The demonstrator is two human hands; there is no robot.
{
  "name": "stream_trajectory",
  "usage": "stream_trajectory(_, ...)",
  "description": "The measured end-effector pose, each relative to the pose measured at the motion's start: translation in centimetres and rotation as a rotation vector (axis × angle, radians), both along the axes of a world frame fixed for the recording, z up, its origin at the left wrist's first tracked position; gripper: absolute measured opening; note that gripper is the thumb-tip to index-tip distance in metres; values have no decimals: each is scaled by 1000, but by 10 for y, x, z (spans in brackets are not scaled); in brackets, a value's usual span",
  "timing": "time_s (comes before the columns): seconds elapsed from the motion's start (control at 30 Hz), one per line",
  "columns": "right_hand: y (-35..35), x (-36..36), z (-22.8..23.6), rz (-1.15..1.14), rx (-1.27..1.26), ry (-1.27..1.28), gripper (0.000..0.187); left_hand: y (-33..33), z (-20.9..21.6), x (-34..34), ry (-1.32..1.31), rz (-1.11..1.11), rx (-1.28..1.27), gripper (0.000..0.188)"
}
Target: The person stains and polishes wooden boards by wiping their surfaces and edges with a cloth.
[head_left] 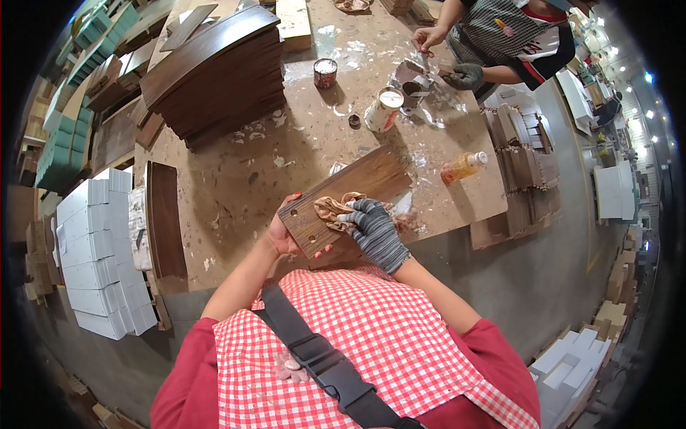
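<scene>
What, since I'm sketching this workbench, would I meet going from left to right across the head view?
Stack of white panels → tall stack of dark boards → bare left hand → gloved right hand → bottle of amber liquid → stacked brown boards

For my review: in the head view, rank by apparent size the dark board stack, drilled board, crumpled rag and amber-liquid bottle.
1. Dark board stack
2. Drilled board
3. Crumpled rag and amber-liquid bottle: too alike to rank, the rag partly hidden.

Brown two-holed wooden board [368, 175], aslant, crumpled tan rag [329, 209] on top
</scene>
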State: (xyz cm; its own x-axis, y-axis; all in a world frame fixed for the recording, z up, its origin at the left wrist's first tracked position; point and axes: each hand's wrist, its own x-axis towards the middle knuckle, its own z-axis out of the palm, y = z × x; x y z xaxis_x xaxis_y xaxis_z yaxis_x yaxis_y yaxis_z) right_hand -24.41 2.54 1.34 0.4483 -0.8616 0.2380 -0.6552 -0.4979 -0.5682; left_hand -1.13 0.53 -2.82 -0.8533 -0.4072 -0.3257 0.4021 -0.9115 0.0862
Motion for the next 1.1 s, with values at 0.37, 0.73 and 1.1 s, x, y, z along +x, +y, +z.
stream_trajectory(0.37,2,1,-43,30,355,-406,23,-7,-12,7,12,-29,95,80)
stream_trajectory(0.73,-1,-47,-3,20,60,-127,26,-10,13,8,139,-90,-41,81)
stream_trajectory(1.1,-55,-57,-9,-241,73,-414,20,-17,24,11,130,-141,-19,89)
